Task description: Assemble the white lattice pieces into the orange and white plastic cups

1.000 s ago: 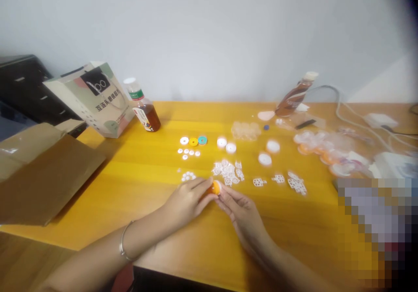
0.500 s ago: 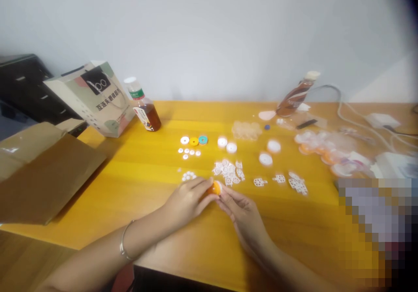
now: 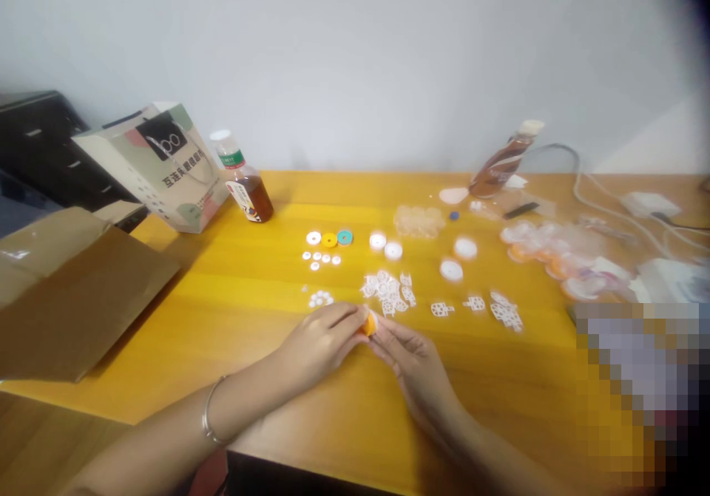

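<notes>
Between both hands, just above the table, is a small round orange disc with a white side (image 3: 370,324). My left hand (image 3: 322,333) pinches it from the left, its fingers covering part of it. On the other side, the fingertips of my right hand (image 3: 411,355) grip its white side. Beyond my hands lies a pile of white cut-out plastic pieces (image 3: 385,291). A cluster of small white caps (image 3: 321,299) sits past my left hand. Farther back are a row of white, yellow and teal discs (image 3: 329,240) and several small white round pieces (image 3: 317,256).
White round pieces (image 3: 451,270) and loose cut-outs (image 3: 505,311) lie to the right, near a heap of orange and white discs (image 3: 549,252). A tea bottle (image 3: 252,196), a tilted brown bottle (image 3: 499,163), a paper bag (image 3: 177,163) and a cardboard box (image 3: 83,296) stand around.
My left fingers have shifted slightly over the orange disc, covering more of it. Both hands otherwise stay in place, and the things on the table have not moved.
</notes>
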Demonstrator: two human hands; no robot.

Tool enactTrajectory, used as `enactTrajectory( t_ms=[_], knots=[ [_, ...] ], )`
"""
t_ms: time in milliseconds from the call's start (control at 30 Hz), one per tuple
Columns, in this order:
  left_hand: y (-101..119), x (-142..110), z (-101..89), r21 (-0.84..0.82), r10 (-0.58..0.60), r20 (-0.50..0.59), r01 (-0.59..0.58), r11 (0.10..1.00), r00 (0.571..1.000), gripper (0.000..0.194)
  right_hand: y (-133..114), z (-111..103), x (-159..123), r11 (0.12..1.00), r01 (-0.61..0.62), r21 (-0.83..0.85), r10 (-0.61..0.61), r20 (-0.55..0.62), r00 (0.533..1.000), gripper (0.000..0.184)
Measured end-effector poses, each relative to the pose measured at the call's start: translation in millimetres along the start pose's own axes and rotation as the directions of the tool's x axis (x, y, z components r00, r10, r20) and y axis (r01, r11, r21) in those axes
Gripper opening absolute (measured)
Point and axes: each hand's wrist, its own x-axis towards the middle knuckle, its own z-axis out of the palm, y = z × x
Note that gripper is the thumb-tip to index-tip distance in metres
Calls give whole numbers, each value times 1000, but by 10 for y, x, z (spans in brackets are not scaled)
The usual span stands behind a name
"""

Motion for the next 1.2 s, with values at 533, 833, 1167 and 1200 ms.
enactTrajectory(
  t_ms=[533,833,1167,1200],
  knots=[
    [-21,47,-75,-185,-21,72,34,982,997,33,12,-41,26,988,-143,56,136,115,984,31],
    [-40,-17,-56,-244,-54,117,81,966,992,30,-129,-124,92,940,-64,-336,152,243,958,34],
    [50,-91,79,33,107,250,-119,992,962,34,-610,-893,148,-32,305,-952,-494,280,823,28],
    [67,-89,65,29,120,266,-132,991,956,37,-601,-975,151,-119,323,-939,-496,338,800,30]
  ],
)
